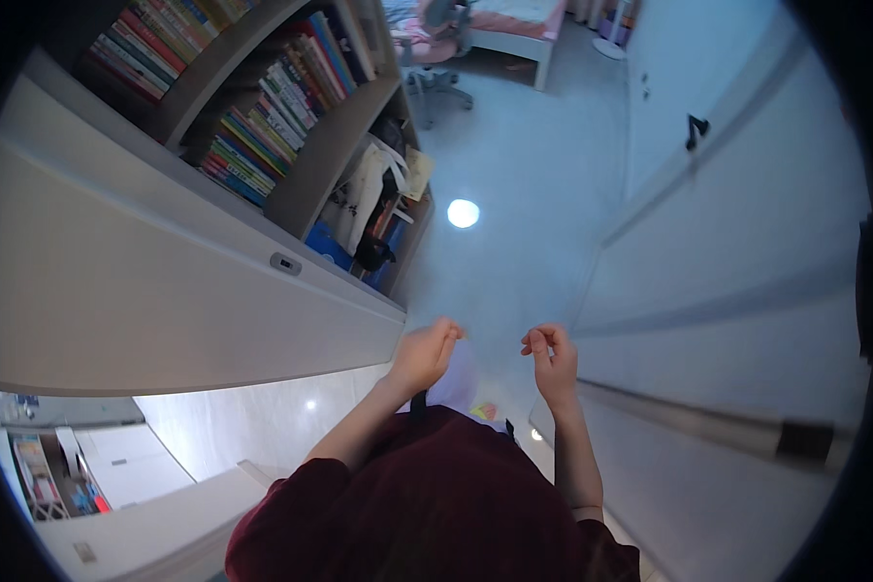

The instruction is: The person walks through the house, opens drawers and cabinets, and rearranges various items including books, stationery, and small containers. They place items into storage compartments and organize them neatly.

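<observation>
My left hand (425, 356) is raised in front of my body, its fingers drawn together and slightly blurred; no object shows in it. To its right, my right hand (555, 361) is held up with loosely curled fingers and nothing visible in the grasp. The two hands are apart, with pale floor (513, 291) seen between them. A pale purple cloth-like surface (457, 378) shows beneath my left hand, partly hidden by my dark red shirt (451, 495). Nearest my left hand is the end of a white wall or jamb (189, 291) with a metal strike plate (286, 263).
At upper left stands a bookshelf (335, 138) with books and a white cloth bag (367, 196). A wheeled chair (436, 54) and a white bed frame (509, 49) are ahead. Along the right runs a white door (742, 240); a black handle (695, 132) shows farther up.
</observation>
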`<state>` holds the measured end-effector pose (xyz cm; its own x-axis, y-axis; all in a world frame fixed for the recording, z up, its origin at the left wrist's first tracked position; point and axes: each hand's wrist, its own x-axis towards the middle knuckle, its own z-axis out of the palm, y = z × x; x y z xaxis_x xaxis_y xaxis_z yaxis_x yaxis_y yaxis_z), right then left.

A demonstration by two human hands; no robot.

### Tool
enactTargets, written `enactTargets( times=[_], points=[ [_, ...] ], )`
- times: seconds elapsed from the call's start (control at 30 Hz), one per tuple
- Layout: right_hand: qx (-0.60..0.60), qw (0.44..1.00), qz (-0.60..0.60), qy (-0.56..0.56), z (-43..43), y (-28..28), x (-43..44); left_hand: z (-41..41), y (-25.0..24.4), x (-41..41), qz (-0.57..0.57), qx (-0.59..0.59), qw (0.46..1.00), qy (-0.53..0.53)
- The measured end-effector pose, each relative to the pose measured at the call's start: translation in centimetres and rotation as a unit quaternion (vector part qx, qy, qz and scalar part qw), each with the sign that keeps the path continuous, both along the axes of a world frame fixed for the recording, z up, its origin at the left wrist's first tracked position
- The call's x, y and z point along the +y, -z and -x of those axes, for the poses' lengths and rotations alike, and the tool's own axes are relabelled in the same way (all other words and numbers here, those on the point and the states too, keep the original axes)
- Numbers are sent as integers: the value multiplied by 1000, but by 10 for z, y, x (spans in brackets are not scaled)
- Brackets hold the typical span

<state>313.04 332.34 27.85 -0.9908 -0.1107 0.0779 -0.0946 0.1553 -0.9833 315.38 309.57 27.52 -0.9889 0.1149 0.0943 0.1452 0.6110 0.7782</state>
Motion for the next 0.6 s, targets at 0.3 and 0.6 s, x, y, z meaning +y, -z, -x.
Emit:
enactTargets(
  times=[0.3, 0.6],
  points=[
    [0, 995, 58, -79, 217, 25, -22, 222, 15, 5, 17, 63, 998, -1],
    [33, 992, 22, -116, 455, 1, -55, 463, -22, -12, 22, 159, 986, -51]
  ],
)
